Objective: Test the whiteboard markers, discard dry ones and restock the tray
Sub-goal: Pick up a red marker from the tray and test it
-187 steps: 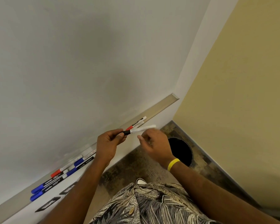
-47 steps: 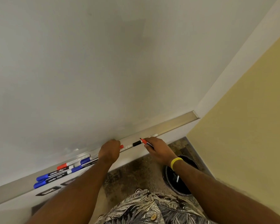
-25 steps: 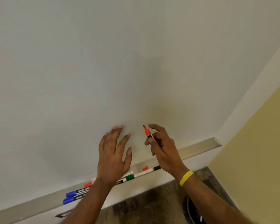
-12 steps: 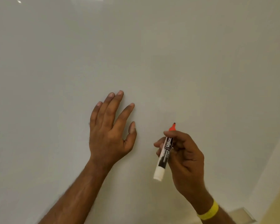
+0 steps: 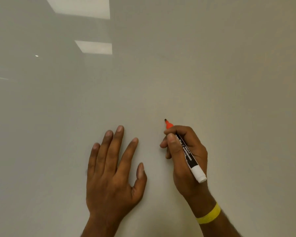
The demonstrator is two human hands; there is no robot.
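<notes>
One marker (image 5: 188,154), two hands, one whiteboard (image 5: 161,65): that is nearly everything in the head view. The left grip (image 5: 111,173), a bare hand, is released. It lies flat on the whiteboard with four fingers straight and fanned and the thumb out to the side, holding nothing. Just to the right of the left grip, and apart from it, the right grip (image 5: 181,170) is clenched round the marker in a writing hold, thumb and forefinger pinching the barrel near its front. The marker is uncapped. It has a short orange-red neck (image 5: 168,124) ending in a small dark nib (image 5: 165,119), a black label with white print on which the word WHITEBOARD can be read, and a plain white rear end that juts out over the back of the hand. It slants with the nib pointing up, a little higher than the longest fingertip of the left grip; whether the nib touches the whiteboard cannot be told. One yellow wristband (image 5: 208,215) circles the wrist down and to the right of the left grip. Far above the left grip two pale rectangular light reflections (image 5: 80,6) (image 5: 95,47) show in the glossy surface, and one tiny bright spot (image 5: 36,55) sits up and to its left.
</notes>
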